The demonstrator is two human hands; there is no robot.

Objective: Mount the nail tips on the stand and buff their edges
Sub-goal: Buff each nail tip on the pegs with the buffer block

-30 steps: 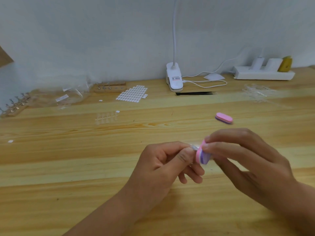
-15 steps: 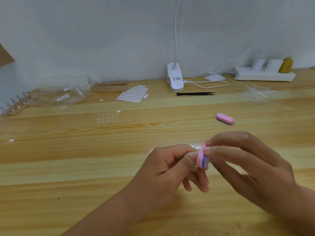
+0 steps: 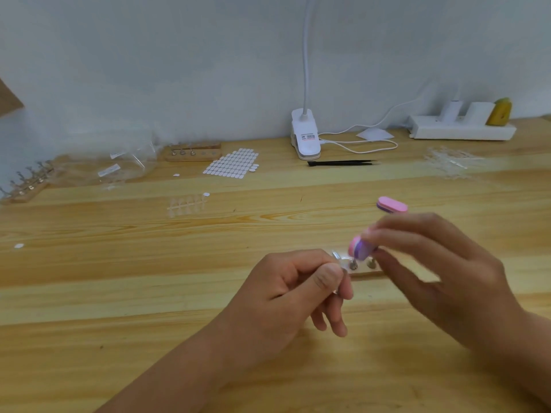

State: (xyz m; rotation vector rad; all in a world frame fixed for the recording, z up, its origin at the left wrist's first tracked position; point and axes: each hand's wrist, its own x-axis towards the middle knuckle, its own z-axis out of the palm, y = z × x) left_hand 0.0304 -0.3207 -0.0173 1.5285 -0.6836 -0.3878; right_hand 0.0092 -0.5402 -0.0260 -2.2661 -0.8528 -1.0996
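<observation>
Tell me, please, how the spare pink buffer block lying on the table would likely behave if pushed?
The spare buffer block lies flat on a broad face, so it would probably slide, not roll. Its small, layered, foam-like look suggests it is light and slightly soft to pinch.

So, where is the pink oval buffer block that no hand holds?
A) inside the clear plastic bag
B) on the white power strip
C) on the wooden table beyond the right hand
C: the pink oval buffer block lies on the wooden table, beyond the right hand.

left hand (image 3: 293, 296) pinches a holder (image 3: 344, 271); right hand (image 3: 444, 275) (blurred) grips buffer (image 3: 359, 248).
</observation>
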